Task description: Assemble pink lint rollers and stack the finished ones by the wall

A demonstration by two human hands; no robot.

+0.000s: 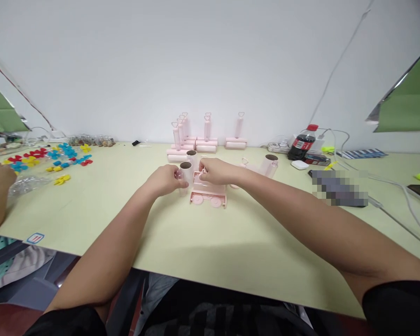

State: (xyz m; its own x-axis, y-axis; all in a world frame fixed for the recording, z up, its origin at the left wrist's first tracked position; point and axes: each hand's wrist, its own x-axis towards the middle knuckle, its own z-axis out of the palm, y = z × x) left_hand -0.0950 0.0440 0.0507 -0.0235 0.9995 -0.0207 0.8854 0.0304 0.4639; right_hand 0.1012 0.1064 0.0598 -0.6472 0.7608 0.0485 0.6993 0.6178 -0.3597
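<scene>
My left hand is closed around a clear, pinkish plastic tube, beside an upright white paper roll. A second roll stands just behind. My right hand has its fingertips pinched on a small pink plastic part, partly hidden by the fingers. Below it lies a pink lint roller frame with round discs along its front. Beyond my hands stand several lint rollers with pink heart-topped handles.
Right of my forearm are another paper roll, a cola bottle, a white case, a blurred dark object and cables. Coloured plastic flowers lie left, near another person's hand and a clear plastic bag.
</scene>
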